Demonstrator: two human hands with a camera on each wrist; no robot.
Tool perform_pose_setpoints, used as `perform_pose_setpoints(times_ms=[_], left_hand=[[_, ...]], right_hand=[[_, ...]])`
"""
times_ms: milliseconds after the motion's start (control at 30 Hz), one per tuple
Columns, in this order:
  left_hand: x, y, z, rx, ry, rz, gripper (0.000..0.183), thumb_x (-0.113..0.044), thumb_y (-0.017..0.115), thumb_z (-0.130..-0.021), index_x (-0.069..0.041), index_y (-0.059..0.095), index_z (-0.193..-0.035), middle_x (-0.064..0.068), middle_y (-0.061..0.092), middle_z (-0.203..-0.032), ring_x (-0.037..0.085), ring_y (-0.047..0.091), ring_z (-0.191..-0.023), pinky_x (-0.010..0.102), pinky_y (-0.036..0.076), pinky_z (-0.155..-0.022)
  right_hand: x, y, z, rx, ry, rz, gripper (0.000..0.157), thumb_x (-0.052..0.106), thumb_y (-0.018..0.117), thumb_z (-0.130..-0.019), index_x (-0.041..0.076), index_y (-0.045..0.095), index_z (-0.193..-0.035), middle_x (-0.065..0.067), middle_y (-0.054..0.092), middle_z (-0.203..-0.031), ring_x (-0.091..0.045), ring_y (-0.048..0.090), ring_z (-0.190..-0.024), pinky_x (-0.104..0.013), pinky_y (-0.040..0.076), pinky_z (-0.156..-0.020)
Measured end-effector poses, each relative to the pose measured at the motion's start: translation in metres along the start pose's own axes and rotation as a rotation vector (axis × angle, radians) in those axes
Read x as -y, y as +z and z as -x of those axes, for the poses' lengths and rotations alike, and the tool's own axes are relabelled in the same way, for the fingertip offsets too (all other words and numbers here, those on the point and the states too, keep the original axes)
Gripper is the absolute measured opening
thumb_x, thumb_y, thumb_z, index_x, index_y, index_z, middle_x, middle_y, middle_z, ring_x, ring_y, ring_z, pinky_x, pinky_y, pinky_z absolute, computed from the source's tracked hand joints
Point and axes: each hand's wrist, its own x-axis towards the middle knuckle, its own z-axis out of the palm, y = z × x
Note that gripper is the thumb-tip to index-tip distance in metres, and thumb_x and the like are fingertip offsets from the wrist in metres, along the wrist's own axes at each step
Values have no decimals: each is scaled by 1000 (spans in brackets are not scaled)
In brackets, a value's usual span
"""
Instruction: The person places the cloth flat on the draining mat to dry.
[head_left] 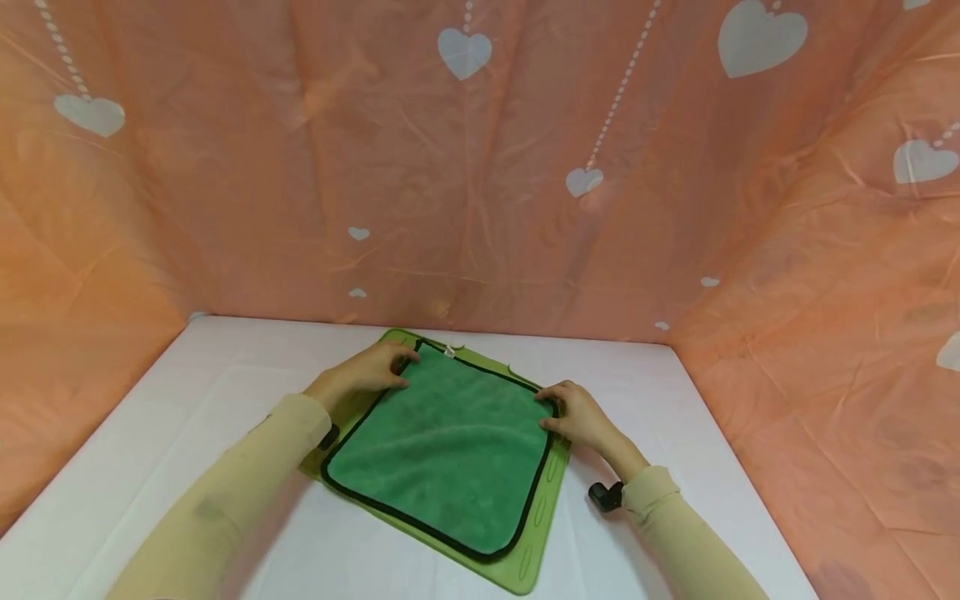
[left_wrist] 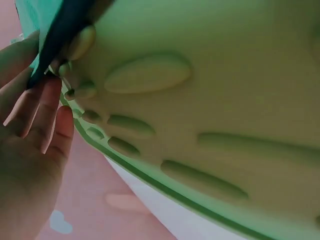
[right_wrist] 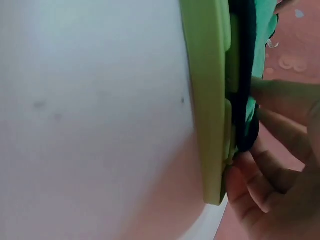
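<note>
A green cloth (head_left: 442, 446) with a black border lies over a lime-green board (head_left: 528, 554) with raised oval ridges. At the cloth's far left corner, my left hand (head_left: 371, 367) pinches the black edge. In the left wrist view that edge (left_wrist: 60, 40) stands raised off the board (left_wrist: 150, 110), and the left fingers (left_wrist: 47, 107) are at its rim. My right hand (head_left: 581, 417) holds the cloth's far right corner. The right wrist view shows the right thumb (right_wrist: 285, 97) on the cloth and the other fingers round the corner, close to the board's side (right_wrist: 207, 110).
A white-covered table (head_left: 247, 367) lies under the board. Orange curtains (head_left: 480, 167) with pale hearts hang behind and on both sides. A small white tag (head_left: 449, 352) sits on the cloth's far edge. Dark wrist devices (head_left: 606, 497) show by both cuffs.
</note>
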Motion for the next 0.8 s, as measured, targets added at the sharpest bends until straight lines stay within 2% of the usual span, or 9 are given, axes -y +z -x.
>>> perform_pose_setpoints(times_ms=[100,200,467,700,800], left_hand=[[-2,2,-2,-11,-24,-3,56,-19,74,-83,-6,53,-133,17,45,-137,31,49,-116,47,43,-96],[-5,2,-3,-7,-47,-15,60,-21,73,-84,-5,49,-137,19,39,-142,36,41,-128,51,39,-101],[-8,5,-4,36,-89,-91,66,-25,70,-86,-4,42,-142,20,32,-146,37,37,-131,51,38,-102],[-5,5,-4,60,-108,-111,63,-25,67,-88,-2,42,-142,23,32,-147,40,31,-135,52,32,-107],[-4,5,-2,53,-103,-98,61,-26,66,-89,-2,43,-141,23,33,-146,39,35,-132,51,34,-105]], right_hand=[[-4,1,0,11,8,7,26,15,71,-85,8,69,-110,-9,60,-104,-19,53,-87,-40,46,-79],[-7,3,0,2,19,1,22,14,65,-89,6,69,-109,-10,60,-103,-18,53,-84,-38,46,-76],[-7,5,3,-43,69,-22,33,15,70,-85,1,66,-114,-15,56,-111,-17,50,-79,-36,44,-71],[-6,5,2,-4,69,-3,39,19,67,-88,1,61,-123,-18,52,-120,-20,52,-87,-39,46,-77],[-4,4,4,-4,53,14,40,20,67,-88,2,60,-124,-18,52,-122,-25,54,-94,-43,46,-83]])
